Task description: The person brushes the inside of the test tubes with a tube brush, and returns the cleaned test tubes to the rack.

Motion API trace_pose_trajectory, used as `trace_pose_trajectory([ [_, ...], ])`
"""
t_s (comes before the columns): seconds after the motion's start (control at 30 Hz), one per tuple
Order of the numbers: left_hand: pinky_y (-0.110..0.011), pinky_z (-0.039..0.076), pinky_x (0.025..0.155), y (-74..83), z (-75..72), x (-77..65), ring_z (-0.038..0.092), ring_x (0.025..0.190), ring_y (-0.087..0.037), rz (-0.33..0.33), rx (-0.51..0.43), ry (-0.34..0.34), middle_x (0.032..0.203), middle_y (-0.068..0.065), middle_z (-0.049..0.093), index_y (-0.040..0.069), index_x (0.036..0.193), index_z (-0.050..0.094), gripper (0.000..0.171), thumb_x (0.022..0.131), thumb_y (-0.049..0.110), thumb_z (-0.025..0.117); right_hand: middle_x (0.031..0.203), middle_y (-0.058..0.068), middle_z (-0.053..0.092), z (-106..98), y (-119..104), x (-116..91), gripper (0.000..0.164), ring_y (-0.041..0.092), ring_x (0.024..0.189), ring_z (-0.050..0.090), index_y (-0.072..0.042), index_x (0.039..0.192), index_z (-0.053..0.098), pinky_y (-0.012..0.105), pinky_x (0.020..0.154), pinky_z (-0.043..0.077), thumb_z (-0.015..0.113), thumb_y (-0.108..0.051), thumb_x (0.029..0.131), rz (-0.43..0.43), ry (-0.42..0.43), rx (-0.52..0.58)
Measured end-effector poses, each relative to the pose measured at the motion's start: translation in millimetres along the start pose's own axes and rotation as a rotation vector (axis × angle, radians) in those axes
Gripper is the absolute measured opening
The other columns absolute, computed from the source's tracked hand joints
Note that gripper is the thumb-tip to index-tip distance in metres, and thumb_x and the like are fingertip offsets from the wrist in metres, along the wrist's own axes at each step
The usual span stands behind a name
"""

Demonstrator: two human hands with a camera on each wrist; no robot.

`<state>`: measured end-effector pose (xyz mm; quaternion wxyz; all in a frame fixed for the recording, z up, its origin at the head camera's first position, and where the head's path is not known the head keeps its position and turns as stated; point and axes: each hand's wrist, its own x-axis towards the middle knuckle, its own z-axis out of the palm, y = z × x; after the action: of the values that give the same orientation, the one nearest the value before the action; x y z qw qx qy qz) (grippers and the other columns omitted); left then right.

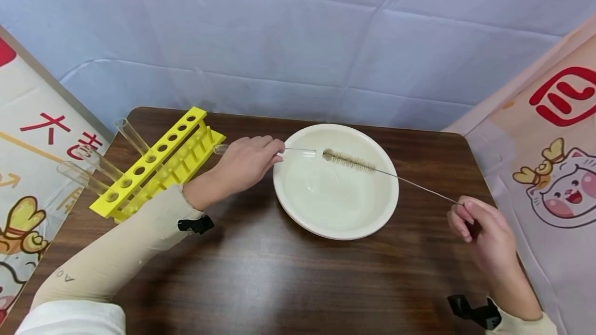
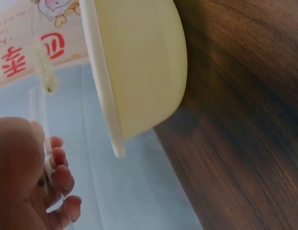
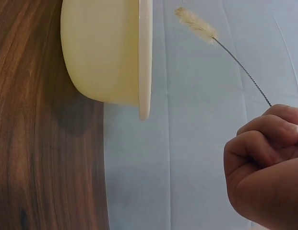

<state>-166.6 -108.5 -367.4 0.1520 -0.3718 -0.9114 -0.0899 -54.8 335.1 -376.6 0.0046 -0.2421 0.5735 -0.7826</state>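
Observation:
My left hand (image 1: 249,163) grips a clear glass test tube (image 1: 301,153) held level, its mouth end over the left part of a white basin (image 1: 337,231). In the left wrist view, the fingers (image 2: 62,177) curl round the tube. My right hand (image 1: 486,231) pinches the thin twisted-wire handle of a test tube brush (image 1: 349,160). The bristle head hangs over the basin, its tip just right of the tube's mouth and apart from it. Bristles and wire show in the right wrist view, with the handle's end hidden in the curled right fingers (image 3: 254,143).
A yellow test tube rack (image 1: 162,148) stands at the left of the brown wooden table (image 1: 261,283). Several of its holes are vacant, and 3 glass tubes lean in it, including one test tube (image 1: 132,136) at the back. Printed panels flank the table; a pale cloth (image 1: 298,40) hangs behind.

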Motion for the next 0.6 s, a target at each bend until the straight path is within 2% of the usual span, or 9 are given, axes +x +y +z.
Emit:
trace_pose_trajectory([
  [0.2, -0.034, 0.045, 0.059, 1.3, 0.7, 1.8, 0.06, 0.075, -0.022, 0.008, 0.024, 0.006, 0.092, -0.004, 0.064, 0.01, 0.115, 0.063, 0.022, 0.104, 0.029, 0.06, 0.058, 0.008, 0.03, 0.4, -0.7, 0.3, 0.041, 0.017, 0.048, 0.025, 0.001, 0.071, 0.025, 0.029, 0.047, 0.018, 0.0, 0.009, 0.103, -0.014, -0.026, 0.01],
  [0.43, -0.032, 0.044, 0.058, 3.2, 0.9, 2.9, 0.061, 0.077, -0.021, 0.017, 0.016, -0.019, 0.093, -0.004, 0.065, 0.012, 0.118, 0.064, 0.022, 0.102, 0.027, 0.064, 0.06, 0.007, 0.032, 0.8, -1.5, -0.2, 0.042, 0.017, 0.049, 0.026, 0.001, 0.073, 0.028, 0.031, 0.048, 0.017, 0.001, 0.009, 0.103, 0.002, -0.066, -0.033],
  [0.6, -0.031, 0.044, 0.057, 3.3, 0.6, 1.6, 0.06, 0.076, -0.02, 0.028, 0.014, -0.03, 0.093, -0.004, 0.066, 0.012, 0.12, 0.065, 0.023, 0.101, 0.027, 0.066, 0.061, 0.007, 0.031, -2.1, 1.9, 0.0, 0.042, 0.016, 0.05, 0.026, 0.0, 0.074, 0.027, 0.029, 0.048, 0.019, -0.004, 0.01, 0.1, -0.01, -0.152, 0.031],
])
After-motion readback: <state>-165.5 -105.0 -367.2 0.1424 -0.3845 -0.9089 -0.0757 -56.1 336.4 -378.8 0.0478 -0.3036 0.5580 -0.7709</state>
